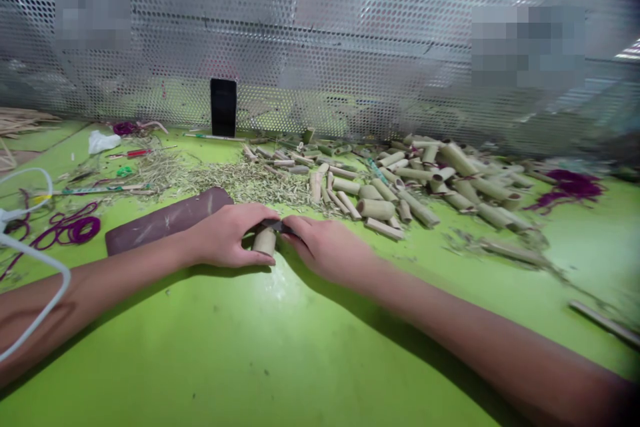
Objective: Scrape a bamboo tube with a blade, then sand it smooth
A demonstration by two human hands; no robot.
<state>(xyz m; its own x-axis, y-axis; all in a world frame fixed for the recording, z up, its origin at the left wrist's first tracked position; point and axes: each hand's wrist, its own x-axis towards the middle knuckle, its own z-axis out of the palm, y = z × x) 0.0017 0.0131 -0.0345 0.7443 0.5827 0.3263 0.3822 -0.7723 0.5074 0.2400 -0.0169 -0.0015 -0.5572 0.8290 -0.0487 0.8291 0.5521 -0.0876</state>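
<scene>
My left hand point(233, 237) is closed around a short bamboo piece point(265, 240), which stands upright on the green table, thumb on the near side and fingers over the far side. My right hand point(327, 247) grips a dark knife point(274, 224) whose blade lies across the top of the bamboo piece. The left fingertips reach the blade too. The knife's handle is mostly hidden in my right fist. Just behind my left wrist lies a brown, scuffed flat slab point(167, 220).
Many cut bamboo tubes point(440, 177) are heaped at the back right, with bamboo shavings point(245, 183) beside them. A black phone point(223, 108) leans against the perforated metal screen point(320, 40). Purple cord point(83, 229) and a white cable point(63, 273) are at left; more purple fibre point(570, 187) lies right.
</scene>
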